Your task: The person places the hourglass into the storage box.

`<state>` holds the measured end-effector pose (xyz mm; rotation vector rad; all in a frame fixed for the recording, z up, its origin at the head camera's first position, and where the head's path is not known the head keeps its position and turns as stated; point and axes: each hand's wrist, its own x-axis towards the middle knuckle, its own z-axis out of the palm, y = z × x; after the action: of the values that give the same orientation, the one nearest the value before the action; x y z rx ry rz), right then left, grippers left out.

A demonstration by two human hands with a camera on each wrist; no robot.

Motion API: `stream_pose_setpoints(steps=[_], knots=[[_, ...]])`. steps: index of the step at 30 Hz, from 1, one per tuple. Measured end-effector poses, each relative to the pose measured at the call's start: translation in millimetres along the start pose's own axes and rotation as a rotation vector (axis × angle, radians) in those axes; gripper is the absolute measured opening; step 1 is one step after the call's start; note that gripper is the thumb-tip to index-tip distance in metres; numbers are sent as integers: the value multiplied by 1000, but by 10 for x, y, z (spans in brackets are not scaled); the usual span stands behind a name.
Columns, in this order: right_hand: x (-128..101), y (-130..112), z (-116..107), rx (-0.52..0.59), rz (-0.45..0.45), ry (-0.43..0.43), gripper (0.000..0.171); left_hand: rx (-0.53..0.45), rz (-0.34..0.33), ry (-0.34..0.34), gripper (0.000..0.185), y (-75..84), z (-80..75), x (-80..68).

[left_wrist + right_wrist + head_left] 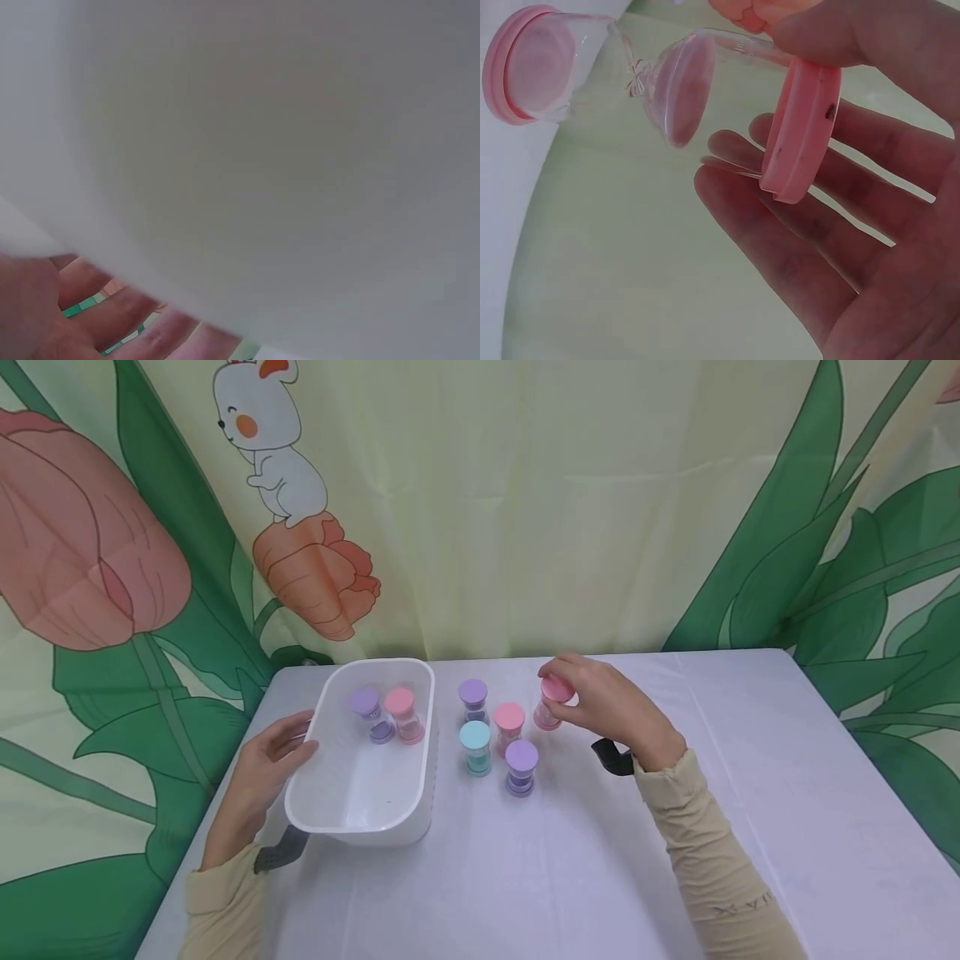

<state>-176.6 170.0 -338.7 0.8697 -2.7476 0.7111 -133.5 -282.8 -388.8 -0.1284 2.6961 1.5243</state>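
A person's right hand (611,706) pinches the top cap of a pink sand timer (553,702), tilted, right of the white bin (360,822) on the table (787,793). The left hand (262,772) rests flat-fingered against the bin's left wall, gripping nothing. Two timers stand inside the bin; four more stand just right of it.

White tub (360,793), pink timer (553,702), teal timer (476,747), seemingly lilac tablecloth (750,777).

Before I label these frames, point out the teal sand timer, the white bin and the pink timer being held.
teal sand timer (475,736), head view, top cap.
white bin (420,777), head view, right rim.
pink timer (667,94), right wrist view, sand-filled bulb.
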Motion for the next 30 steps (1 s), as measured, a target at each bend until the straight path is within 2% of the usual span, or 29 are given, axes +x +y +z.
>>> stream_pose_setpoints(steps=[14, 30], knots=[[169, -167, -86, 3, -86, 87, 22, -21, -20, -14, 65, 26, -4, -6], [350, -360, -116, 25, -172, 117, 30, -13, -16, 3, 65, 13, 9, -7]])
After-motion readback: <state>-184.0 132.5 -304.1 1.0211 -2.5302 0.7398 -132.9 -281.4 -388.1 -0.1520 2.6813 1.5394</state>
